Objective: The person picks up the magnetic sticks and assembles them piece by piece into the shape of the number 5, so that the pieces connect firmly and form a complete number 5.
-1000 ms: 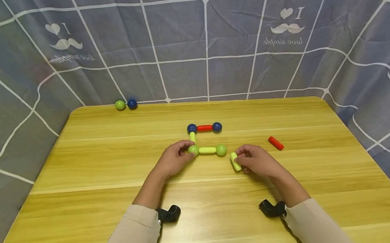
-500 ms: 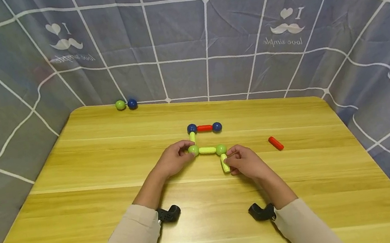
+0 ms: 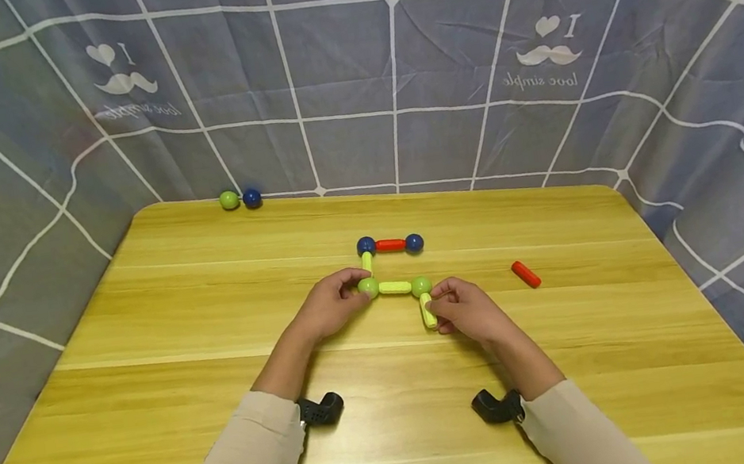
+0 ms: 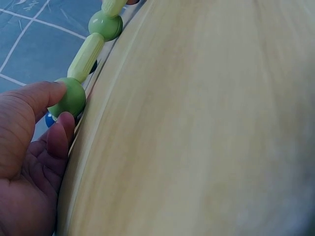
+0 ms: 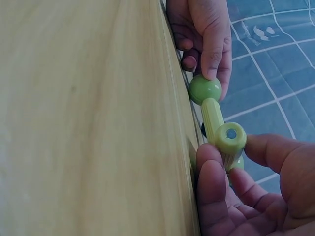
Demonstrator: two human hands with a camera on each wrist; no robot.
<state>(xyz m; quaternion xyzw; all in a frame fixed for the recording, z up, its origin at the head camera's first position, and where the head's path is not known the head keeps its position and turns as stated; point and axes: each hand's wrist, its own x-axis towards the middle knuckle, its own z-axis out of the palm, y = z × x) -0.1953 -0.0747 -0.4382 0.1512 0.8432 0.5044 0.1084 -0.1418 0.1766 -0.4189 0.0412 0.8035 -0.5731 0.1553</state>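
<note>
My left hand [image 3: 329,306] pinches the left green ball [image 3: 369,288] between thumb and fingers, as the left wrist view also shows. A yellow-green rod [image 3: 395,287] joins that ball to the right green ball [image 3: 421,285]. Between thumb and fingertips, my right hand [image 3: 470,309] holds another yellow-green toy magnet rod [image 3: 428,312], its far end at the right ball and its near end pointing toward me. The right wrist view shows a grey disc in the end of this held rod [image 5: 231,140]. Another yellow-green rod [image 3: 367,263] runs from the left ball to a blue ball [image 3: 366,246].
A red rod [image 3: 391,245] links that blue ball to a second blue ball [image 3: 414,242]. One loose red rod [image 3: 526,274] lies to the right. Another green ball [image 3: 229,200] and blue ball [image 3: 252,198] sit at the table's back edge, by the grey curtain [image 3: 347,67].
My right hand has moved left, bringing the held rod from beside the right green ball to its near side. My left hand has stayed on the left ball.
</note>
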